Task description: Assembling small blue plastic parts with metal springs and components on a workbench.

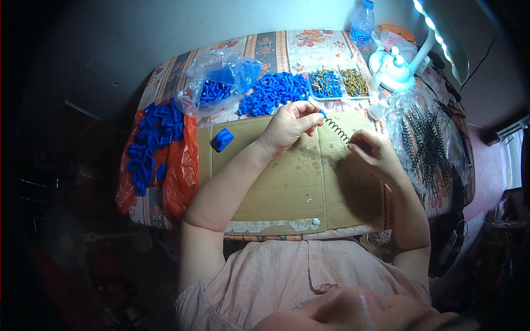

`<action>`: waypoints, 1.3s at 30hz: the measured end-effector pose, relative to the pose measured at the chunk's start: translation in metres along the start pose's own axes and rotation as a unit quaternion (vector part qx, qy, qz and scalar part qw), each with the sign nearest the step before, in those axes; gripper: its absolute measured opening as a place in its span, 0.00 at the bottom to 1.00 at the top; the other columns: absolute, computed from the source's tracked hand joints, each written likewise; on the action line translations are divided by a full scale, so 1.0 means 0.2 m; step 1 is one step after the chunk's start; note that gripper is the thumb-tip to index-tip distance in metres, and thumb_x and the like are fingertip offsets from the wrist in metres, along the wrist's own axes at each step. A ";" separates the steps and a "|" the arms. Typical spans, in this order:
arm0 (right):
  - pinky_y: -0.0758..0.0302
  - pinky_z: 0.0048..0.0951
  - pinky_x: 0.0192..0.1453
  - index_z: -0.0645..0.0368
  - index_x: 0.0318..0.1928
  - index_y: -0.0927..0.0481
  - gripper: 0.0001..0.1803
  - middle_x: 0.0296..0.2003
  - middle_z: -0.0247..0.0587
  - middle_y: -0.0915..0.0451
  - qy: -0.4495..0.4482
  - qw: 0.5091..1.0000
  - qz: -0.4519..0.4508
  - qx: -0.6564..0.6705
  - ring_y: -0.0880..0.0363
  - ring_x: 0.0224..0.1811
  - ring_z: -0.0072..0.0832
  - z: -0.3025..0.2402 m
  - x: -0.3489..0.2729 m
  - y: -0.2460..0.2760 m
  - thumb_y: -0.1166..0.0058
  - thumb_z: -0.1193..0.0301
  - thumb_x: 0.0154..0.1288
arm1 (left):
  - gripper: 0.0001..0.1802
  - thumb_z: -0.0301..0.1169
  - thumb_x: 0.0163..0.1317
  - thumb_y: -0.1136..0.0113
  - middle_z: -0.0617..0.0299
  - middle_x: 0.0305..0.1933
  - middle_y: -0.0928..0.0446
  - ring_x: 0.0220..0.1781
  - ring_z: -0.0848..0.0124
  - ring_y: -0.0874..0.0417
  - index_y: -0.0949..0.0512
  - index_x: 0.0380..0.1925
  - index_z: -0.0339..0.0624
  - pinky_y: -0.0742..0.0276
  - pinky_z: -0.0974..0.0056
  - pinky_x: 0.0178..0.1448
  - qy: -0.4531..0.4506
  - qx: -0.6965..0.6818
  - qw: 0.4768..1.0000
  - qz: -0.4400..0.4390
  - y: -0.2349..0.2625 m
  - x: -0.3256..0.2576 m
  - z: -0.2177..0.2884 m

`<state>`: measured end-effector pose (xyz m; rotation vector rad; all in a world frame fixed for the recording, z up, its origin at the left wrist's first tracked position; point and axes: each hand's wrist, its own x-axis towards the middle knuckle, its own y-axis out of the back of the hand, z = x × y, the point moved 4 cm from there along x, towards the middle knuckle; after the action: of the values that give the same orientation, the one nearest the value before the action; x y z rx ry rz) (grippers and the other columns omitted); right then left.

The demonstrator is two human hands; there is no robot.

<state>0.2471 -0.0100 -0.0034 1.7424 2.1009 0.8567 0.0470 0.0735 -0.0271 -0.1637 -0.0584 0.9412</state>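
Observation:
Above the cardboard sheet (265,187), my left hand (292,126) pinches a small blue plastic piece (322,113) between thumb and fingertips. From that piece a black coil spring (337,130) slants down to the right. My right hand (376,154) has its fingers closed on the spring's other end, which they partly hide. The spring's upper end meets the blue piece; whether it sits inside or around it I cannot tell. A larger blue plastic block (222,139) lies on the cardboard, left of my left hand.
Blue blocks (157,129) lie on a red plastic bag (185,165) at left. Behind the cardboard are a clear bag (221,66), small blue pieces (279,91) and a tray of brass-coloured screws (355,83). Black springs (428,149), a lamp (395,71) and a bottle (362,25) stand right.

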 end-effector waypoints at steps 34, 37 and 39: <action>0.25 0.37 0.37 0.62 0.32 0.21 0.06 0.26 0.49 0.20 -0.005 0.996 -0.007 -0.087 0.18 0.31 0.44 -0.01 -0.02 0.04 0.41 0.73 0.57 | 0.11 0.32 0.58 0.42 0.46 0.42 0.19 0.47 0.50 0.18 0.18 0.38 0.41 0.23 0.52 0.52 0.002 0.640 0.694 0.330 0.87 -0.18 0.33; 0.25 0.40 0.37 0.61 0.32 0.21 0.06 0.27 0.50 0.20 -0.010 0.993 0.008 -0.121 0.19 0.32 0.46 -0.02 -0.02 0.05 0.40 0.71 0.57 | 0.14 0.32 0.53 0.34 0.47 0.45 0.22 0.50 0.50 0.20 0.18 0.40 0.43 0.24 0.53 0.54 0.008 0.707 0.634 0.313 0.83 -0.17 0.30; 0.25 0.43 0.38 0.61 0.31 0.21 0.07 0.27 0.52 0.20 -0.024 0.985 0.017 -0.168 0.19 0.33 0.49 0.00 -0.02 0.06 0.42 0.70 0.57 | 0.13 0.31 0.53 0.34 0.48 0.45 0.22 0.49 0.50 0.20 0.17 0.40 0.43 0.24 0.52 0.54 0.010 0.716 0.623 0.314 0.84 -0.17 0.26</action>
<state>0.2573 -0.0127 0.0040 1.6061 1.7760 1.0951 -0.1143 0.1497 -0.0022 1.4067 0.8339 1.4227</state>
